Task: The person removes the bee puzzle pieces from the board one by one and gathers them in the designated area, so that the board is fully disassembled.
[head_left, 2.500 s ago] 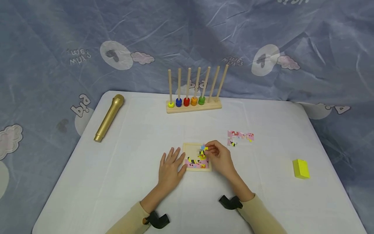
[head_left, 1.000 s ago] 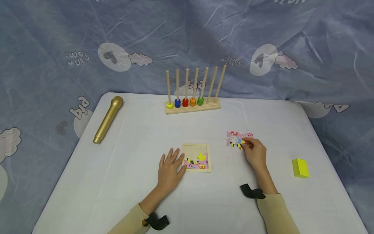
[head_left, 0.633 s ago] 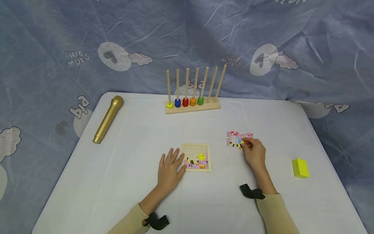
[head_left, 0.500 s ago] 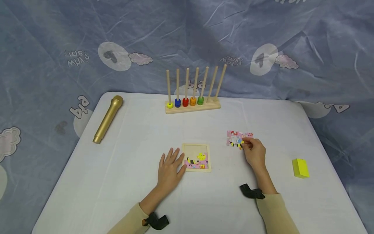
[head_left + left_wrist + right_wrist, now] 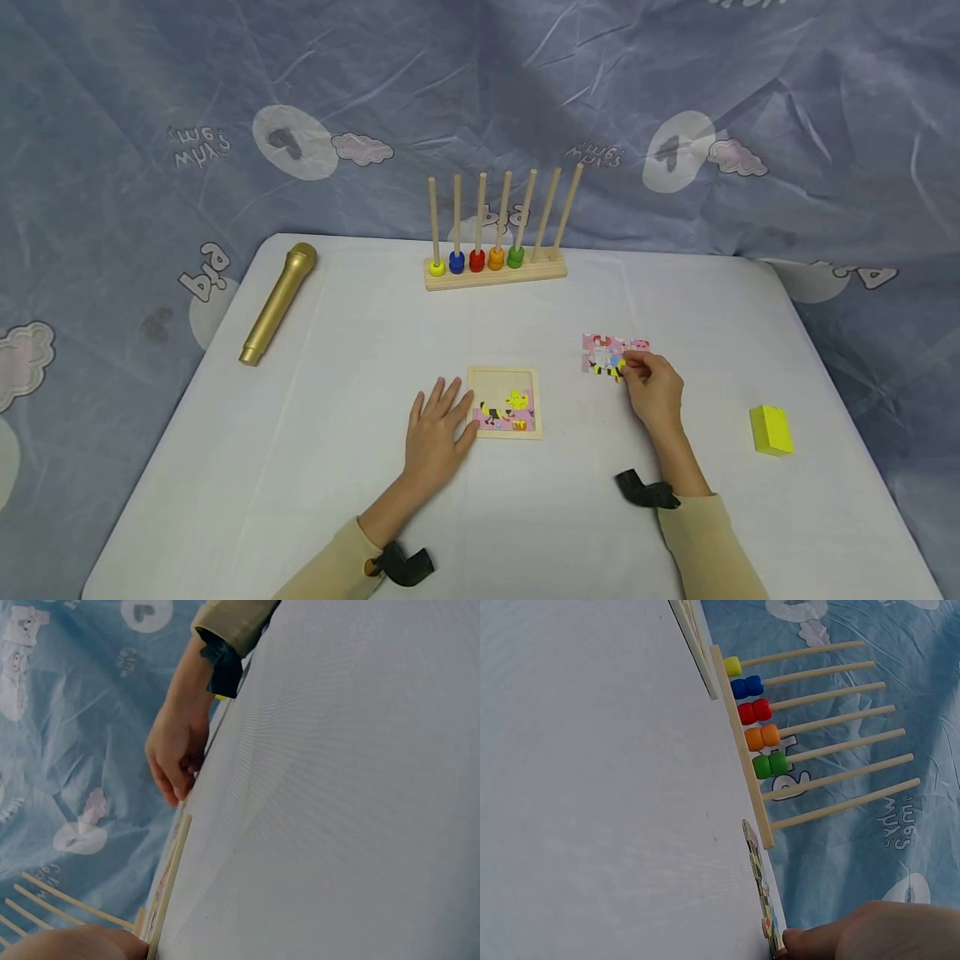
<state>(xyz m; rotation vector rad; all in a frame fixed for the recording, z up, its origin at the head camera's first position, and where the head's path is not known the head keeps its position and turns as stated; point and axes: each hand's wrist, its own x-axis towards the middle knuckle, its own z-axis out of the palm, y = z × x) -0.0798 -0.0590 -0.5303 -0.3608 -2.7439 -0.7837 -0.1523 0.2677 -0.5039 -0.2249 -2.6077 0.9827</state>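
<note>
A square wooden puzzle tray (image 5: 504, 372) lies on the white table, its lower part filled with pink and yellow pieces and its upper part bare wood. My left hand (image 5: 435, 437) lies flat with spread fingers, thumb and fingertips at the tray's left rim. To the right of the tray, several pink puzzle pieces (image 5: 597, 342) lie joined in a cluster. My right hand (image 5: 656, 396) pinches a blue and yellow puzzle piece (image 5: 617, 363) between thumb and fingers at the cluster's lower edge. In the right wrist view, these fingertips meet the end of the flat row of pieces.
A wooden bead rack (image 5: 495, 279) with upright pegs and coloured beads stands at the back. A gold microphone-shaped object (image 5: 277, 306) lies at the far left. A yellow block (image 5: 772, 431) sits at the right. Patterned blue-grey cloth (image 5: 480, 100) hangs behind the table.
My right hand has moved right from the tray to the loose pieces, bringing the blue and yellow puzzle piece with it. Over the last second both hands stay nearly still.
</note>
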